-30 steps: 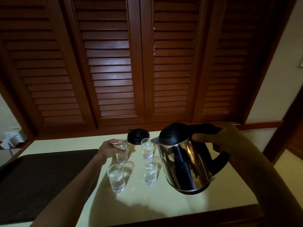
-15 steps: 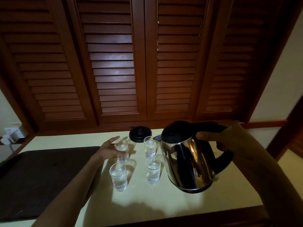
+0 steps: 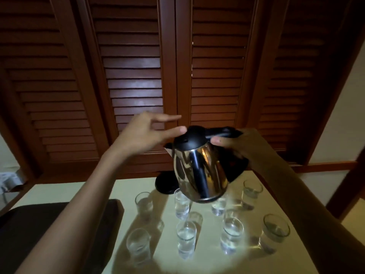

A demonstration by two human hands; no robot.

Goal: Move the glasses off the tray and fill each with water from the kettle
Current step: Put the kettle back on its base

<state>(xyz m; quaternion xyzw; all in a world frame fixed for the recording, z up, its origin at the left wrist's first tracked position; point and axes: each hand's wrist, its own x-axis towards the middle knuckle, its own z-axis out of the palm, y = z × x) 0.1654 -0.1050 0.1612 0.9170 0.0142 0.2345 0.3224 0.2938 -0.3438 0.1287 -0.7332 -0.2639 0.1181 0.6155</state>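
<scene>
The right hand (image 3: 237, 149) has its fingers clamped round the black handle of the kettle (image 3: 199, 171) and holds it in the air above the glasses (image 3: 186, 238), over the far half of the desk (image 3: 158, 260). The kettle leans a little, its top toward the desk's left edge and its spout facing left. The left hand (image 3: 146, 133) is raised level with the lid (image 3: 189, 137), the arm reaching up and across from the near left corner. Its fingers are straight and spread, holding nothing, and one fingertip is at the lid's left rim; whether it touches cannot be told. So the lid lies directly right of the left fingers, and that hand is the nearer one to open or steady it.

All the glasses stand off the tray (image 3: 49, 224), which lies along the left edge. Several appear to hold water, while those toward the right edge look empty, so filling seems part done.
</scene>
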